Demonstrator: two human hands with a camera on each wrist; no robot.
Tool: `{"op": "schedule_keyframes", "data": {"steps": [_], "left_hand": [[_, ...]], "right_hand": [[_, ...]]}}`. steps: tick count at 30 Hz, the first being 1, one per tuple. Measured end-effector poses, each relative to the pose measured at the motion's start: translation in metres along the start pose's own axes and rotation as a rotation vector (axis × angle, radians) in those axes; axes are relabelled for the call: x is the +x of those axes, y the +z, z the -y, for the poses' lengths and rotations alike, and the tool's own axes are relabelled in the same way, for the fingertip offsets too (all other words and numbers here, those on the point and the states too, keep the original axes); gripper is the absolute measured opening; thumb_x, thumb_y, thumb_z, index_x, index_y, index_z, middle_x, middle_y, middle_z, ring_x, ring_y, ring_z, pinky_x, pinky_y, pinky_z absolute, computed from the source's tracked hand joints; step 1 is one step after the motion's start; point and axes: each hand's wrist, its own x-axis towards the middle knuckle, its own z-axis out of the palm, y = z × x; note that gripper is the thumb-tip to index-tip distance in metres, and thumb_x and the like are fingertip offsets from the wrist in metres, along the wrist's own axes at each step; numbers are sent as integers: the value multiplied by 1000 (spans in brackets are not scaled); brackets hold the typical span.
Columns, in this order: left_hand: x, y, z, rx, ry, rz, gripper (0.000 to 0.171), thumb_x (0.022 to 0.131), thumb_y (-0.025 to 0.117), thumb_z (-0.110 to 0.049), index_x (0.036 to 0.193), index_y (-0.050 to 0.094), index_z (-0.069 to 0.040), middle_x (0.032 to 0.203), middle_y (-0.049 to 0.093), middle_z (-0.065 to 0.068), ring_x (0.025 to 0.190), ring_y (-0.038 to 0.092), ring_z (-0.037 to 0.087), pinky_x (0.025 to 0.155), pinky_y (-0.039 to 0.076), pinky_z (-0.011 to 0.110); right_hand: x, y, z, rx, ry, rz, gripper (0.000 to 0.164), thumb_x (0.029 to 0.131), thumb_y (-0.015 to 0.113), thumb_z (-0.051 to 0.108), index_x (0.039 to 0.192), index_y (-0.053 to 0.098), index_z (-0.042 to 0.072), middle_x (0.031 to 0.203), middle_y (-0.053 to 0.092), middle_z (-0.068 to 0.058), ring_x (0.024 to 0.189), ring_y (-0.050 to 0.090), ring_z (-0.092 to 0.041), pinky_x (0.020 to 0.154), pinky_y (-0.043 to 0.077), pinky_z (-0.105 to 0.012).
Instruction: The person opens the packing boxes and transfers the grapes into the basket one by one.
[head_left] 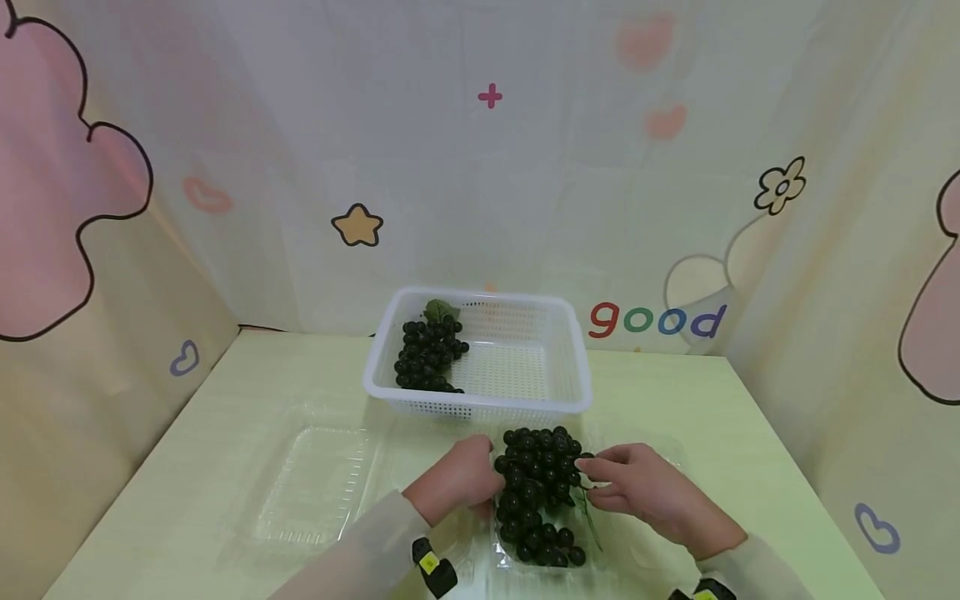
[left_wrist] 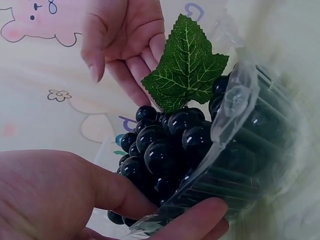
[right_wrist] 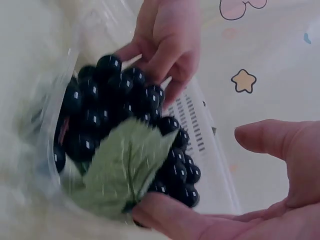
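Note:
A bunch of dark, glossy grapes (head_left: 531,479) sits in a clear plastic box (left_wrist: 240,107), some of it above the rim. My left hand (head_left: 468,473) grips the box's side wall; in the left wrist view its thumb lies inside against the grapes and its fingers lie outside. On the opposite side is my right hand (head_left: 637,483), its fingertips at the grapes in the head view. The right wrist view shows a fingertip at the base of the bunch's green leaf (right_wrist: 127,165), with the thumb spread well away from it.
Behind the box stands a white perforated basket (head_left: 480,403), with another bunch of dark grapes (head_left: 427,354) and a leaf at its left end. A second clear plastic container (head_left: 311,483) lies on the table (head_left: 187,467) at the left. Printed curtains (head_left: 465,167) enclose the table.

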Motion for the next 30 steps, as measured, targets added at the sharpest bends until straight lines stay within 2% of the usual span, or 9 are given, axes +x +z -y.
{"op": "schedule_keyframes", "data": {"steps": [8,10,12,15,17,20,22,26,30], "left_hand": [[2,0,1,-4,3,10,44,87,57,4,128,52,17,72,67,14,57,72,29,74,61,41],[2,0,1,-9,8,11,40,86,57,4,125,53,16,74,66,15,57,71,29,70,60,39],[3,0,1,-10,14,11,39,86,57,5,123,54,16,75,66,16,57,71,29,67,59,38],[3,0,1,-18,14,14,38,86,57,5,122,54,16,76,65,16,56,71,29,63,59,36],[4,0,1,-19,14,16,39,86,57,6,124,53,16,75,65,15,56,71,30,61,58,36],[4,0,0,-19,13,16,40,86,56,6,125,53,16,74,66,15,56,71,30,62,59,35],[4,0,-1,-16,15,13,41,85,56,6,125,52,17,73,66,15,56,71,30,65,60,36],[5,1,0,15,24,11,42,86,58,4,126,53,16,72,65,13,56,70,26,78,60,40],[6,2,1,27,33,13,43,87,60,2,126,54,16,70,64,11,57,69,24,86,59,44]], "right_hand": [[13,13,1,225,112,88,100,102,62,29,150,-8,-24,155,9,-51,143,21,-64,114,37,-63],[16,16,-1,252,128,86,99,101,62,29,152,-6,-22,154,11,-51,144,23,-64,115,37,-63],[18,18,-3,261,135,81,92,100,64,32,153,8,-20,154,22,-48,140,37,-61,113,41,-62],[20,23,-4,259,132,78,79,99,65,36,149,31,-15,144,43,-38,127,57,-48,108,48,-58],[20,26,-4,261,133,66,73,98,66,38,143,39,-12,132,50,-30,117,61,-37,105,51,-54],[21,30,-5,273,138,37,72,96,68,39,140,40,-10,123,51,-25,112,60,-34,104,51,-53],[22,33,-6,277,130,35,73,96,68,40,141,39,-10,127,51,-26,115,59,-34,105,50,-53],[23,35,-11,299,100,105,74,98,64,45,143,40,-9,142,54,-23,121,62,-29,108,50,-51],[25,38,-19,356,111,193,79,98,63,49,147,36,-7,138,61,-16,117,66,-24,104,54,-45]]}}
